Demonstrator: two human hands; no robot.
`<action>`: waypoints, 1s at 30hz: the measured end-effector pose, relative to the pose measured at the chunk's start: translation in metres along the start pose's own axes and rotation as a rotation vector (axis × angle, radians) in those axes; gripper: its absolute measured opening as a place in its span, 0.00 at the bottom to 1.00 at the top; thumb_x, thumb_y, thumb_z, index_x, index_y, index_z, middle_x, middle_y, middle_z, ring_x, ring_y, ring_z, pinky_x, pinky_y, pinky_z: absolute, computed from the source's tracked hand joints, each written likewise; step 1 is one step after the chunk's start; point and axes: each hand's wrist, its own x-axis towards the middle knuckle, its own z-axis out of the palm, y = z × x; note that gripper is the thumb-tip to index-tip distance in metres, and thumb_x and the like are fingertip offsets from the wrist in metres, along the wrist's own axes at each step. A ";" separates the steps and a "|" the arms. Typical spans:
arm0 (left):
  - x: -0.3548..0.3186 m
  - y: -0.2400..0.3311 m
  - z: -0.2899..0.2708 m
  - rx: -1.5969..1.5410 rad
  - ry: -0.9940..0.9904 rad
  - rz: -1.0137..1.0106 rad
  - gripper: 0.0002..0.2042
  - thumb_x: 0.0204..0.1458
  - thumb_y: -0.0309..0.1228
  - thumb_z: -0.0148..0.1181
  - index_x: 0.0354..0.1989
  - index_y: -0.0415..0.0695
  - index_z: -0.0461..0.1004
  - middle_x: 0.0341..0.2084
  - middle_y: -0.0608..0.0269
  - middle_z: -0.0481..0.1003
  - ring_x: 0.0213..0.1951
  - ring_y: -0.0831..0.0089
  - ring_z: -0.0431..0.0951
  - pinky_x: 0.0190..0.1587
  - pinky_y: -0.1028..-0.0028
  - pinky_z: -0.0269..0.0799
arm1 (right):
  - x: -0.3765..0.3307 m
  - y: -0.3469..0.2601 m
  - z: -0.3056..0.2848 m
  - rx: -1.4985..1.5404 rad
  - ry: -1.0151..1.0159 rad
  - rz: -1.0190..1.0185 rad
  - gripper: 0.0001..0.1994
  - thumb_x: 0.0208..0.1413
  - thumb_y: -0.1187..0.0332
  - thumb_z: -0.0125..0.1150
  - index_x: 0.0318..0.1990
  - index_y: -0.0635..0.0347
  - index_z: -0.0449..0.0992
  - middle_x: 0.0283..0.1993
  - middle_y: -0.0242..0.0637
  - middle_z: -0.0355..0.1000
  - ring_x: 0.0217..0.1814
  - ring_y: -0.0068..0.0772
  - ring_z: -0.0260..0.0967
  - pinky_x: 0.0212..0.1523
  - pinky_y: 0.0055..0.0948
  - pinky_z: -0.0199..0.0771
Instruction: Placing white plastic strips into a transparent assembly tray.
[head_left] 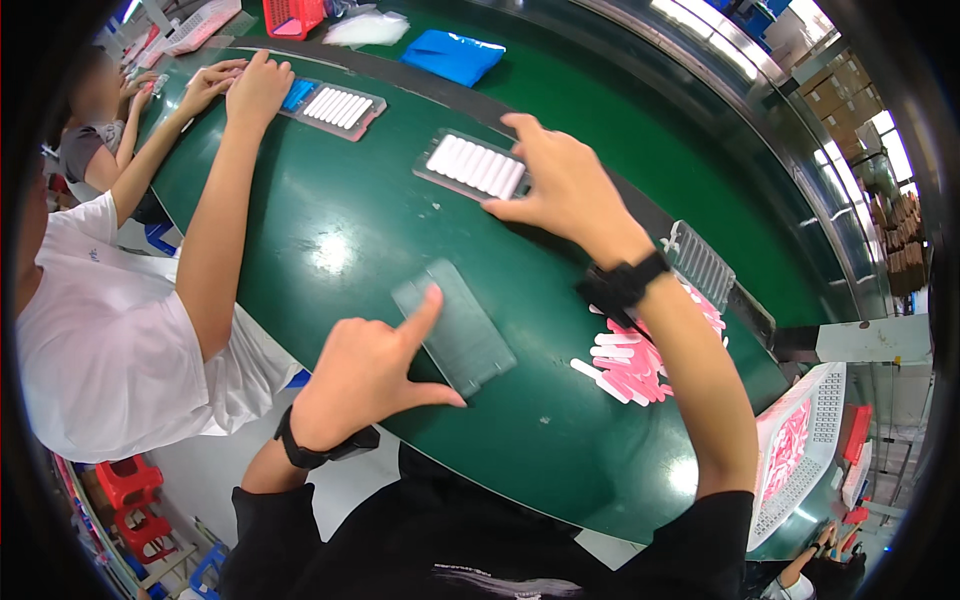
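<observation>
Two hands are in front of me on the green bench top (340, 230). My left hand (365, 375) has its forefinger stretched out, the tip resting on the near-left corner of an empty clear slotted tray (460, 330); the thumb sticks out to the right along the tray's near edge and the other fingers are curled into the palm, gripping nothing. A black band (300, 452) circles that wrist.

My right hand (565, 185) reaches farther out, fingers spread and open, the thumb pointing left and touching the right end of a second clear tray (472, 165) that is filled with a row of white sticks (478, 163). I can't tell whether the fingers behind it pinch the tray's edge or just lie against it. A black watch (622, 285) sits on that wrist.

Right of my right forearm lies a loose heap of pink and white sticks (630, 365), and just beyond it another empty slotted tray (700, 262) leans tilted. Near right, a white perforated basket (805, 445) holds more pink sticks.

Far left, a co-worker in a white shirt (100, 340) rests a hand (258, 92) beside a tray of blue and white sticks (335, 106). A blue bag (452, 55) lies far off on the bench.
</observation>
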 end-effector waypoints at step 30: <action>0.145 0.090 0.053 -0.406 -0.301 0.193 0.10 0.56 0.34 0.75 0.33 0.41 0.82 0.10 0.71 0.55 0.16 0.78 0.50 0.22 0.69 0.48 | -0.260 -0.070 -0.105 0.087 -0.029 0.346 0.22 0.48 0.50 0.79 0.40 0.56 0.77 0.35 0.32 0.75 0.36 0.41 0.77 0.36 0.40 0.76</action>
